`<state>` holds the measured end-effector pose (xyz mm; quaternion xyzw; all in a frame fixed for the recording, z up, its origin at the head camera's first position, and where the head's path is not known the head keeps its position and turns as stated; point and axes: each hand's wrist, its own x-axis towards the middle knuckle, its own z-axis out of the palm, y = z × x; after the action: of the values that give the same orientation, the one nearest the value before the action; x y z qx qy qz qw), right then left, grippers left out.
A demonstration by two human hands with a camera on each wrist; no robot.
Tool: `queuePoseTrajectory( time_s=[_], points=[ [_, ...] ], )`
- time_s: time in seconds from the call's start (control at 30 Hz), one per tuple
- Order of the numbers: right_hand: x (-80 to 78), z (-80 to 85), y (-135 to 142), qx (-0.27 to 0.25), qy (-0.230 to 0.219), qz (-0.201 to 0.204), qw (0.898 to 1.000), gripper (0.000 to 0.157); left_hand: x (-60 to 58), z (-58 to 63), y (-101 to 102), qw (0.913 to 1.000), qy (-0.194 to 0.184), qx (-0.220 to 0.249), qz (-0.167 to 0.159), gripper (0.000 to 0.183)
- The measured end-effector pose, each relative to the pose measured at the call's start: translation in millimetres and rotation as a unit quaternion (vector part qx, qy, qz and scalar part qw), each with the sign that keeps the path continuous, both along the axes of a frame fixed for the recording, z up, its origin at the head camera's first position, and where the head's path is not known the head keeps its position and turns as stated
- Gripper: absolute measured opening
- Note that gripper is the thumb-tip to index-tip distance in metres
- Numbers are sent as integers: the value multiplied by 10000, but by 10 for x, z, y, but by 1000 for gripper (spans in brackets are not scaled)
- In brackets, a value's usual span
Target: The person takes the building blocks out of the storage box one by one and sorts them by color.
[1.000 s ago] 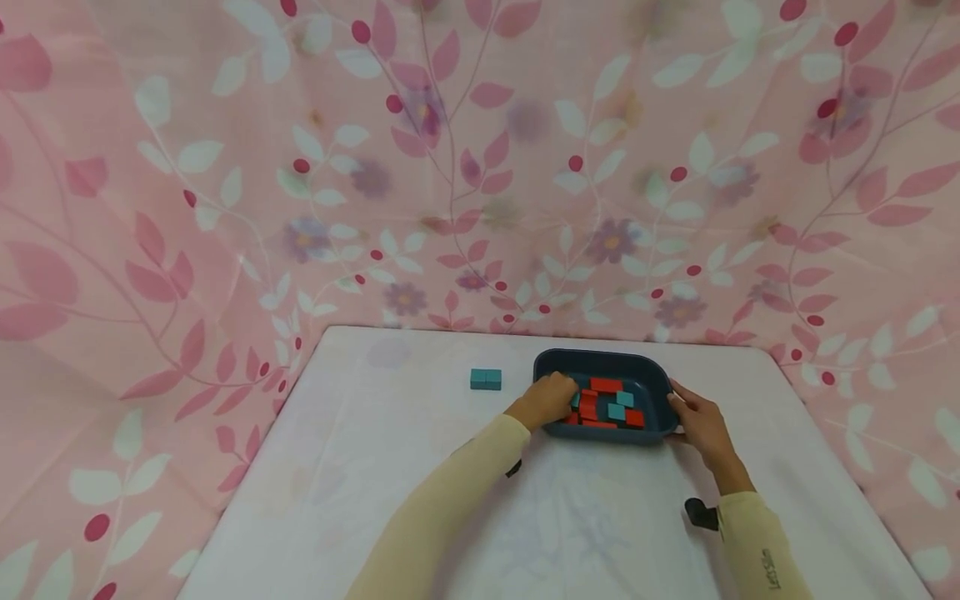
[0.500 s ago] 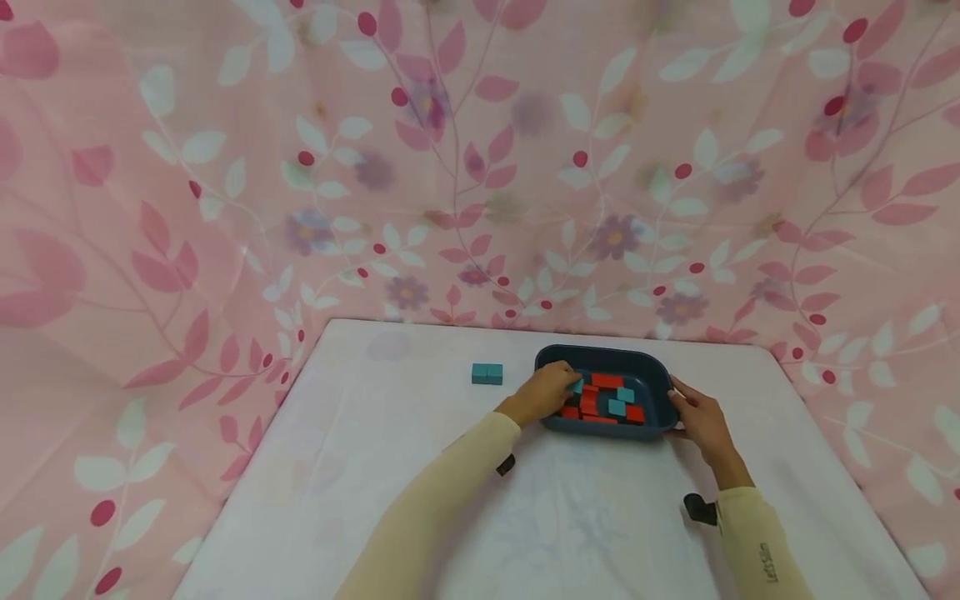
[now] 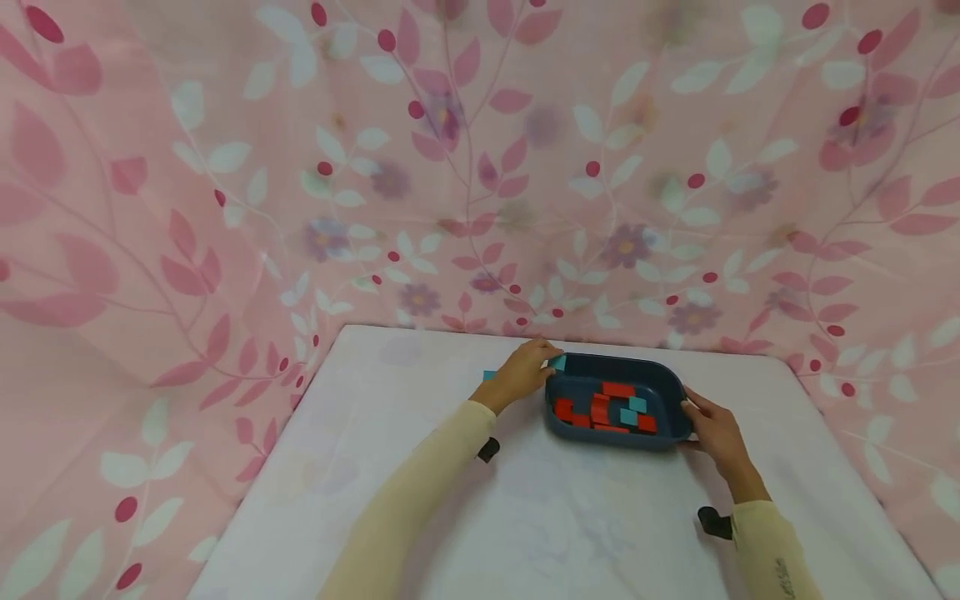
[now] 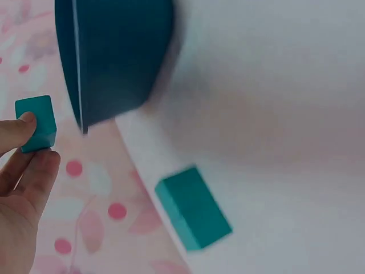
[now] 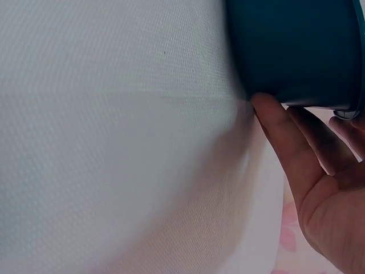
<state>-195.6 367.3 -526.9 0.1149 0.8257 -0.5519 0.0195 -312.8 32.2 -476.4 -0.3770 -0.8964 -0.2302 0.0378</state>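
Note:
Between the thumb and fingertips of my left hand (image 3: 517, 375) is a teal block (image 4: 39, 123), pinched just above the left end of a dark blue tray (image 3: 615, 440). My right hand (image 3: 718, 432) holds the tray at its right end, with fingers against the outer wall in the right wrist view. Inside the tray lie several red blocks (image 3: 618, 389) and a few teal ones (image 3: 637, 405). A pair of teal blocks (image 4: 194, 208) sits side by side on the table, left of the tray; in the head view my left hand mostly hides it.
A white cloth covers the table (image 3: 600, 517). Behind it hangs a pink floral curtain (image 3: 480, 167), close to the table's far edge. The tray stands near that edge, right of the middle.
My left hand has come out of the tray with a teal block, moving left and up over the rim. The right hand stays at the tray's right end.

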Motion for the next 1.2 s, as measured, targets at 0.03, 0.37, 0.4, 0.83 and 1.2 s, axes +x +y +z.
queuePoseTrajectory(
  time_s=[0.03,0.37,0.4,0.83,1.2],
  points=[
    [2,-1,7,30,-8,-4,10000,56,-11,24,-43,10000,-37,35,43,43],
    [-12,-24,7,-5,-130,-43,9999,57,-202,-22,-683,9968,-427,474,474,37],
    [-13,-22,9,11,-123,-38,9999,57,-213,-44,-753,9958,-530,488,569,37],
    [-4,2,26,45,-145,-94,9998,57,-190,-362,-1304,9848,-935,712,1281,33],
    [-17,-37,37,7,-121,-100,9999,57,-183,-487,-1278,9819,-1198,575,1351,33]
  ],
)
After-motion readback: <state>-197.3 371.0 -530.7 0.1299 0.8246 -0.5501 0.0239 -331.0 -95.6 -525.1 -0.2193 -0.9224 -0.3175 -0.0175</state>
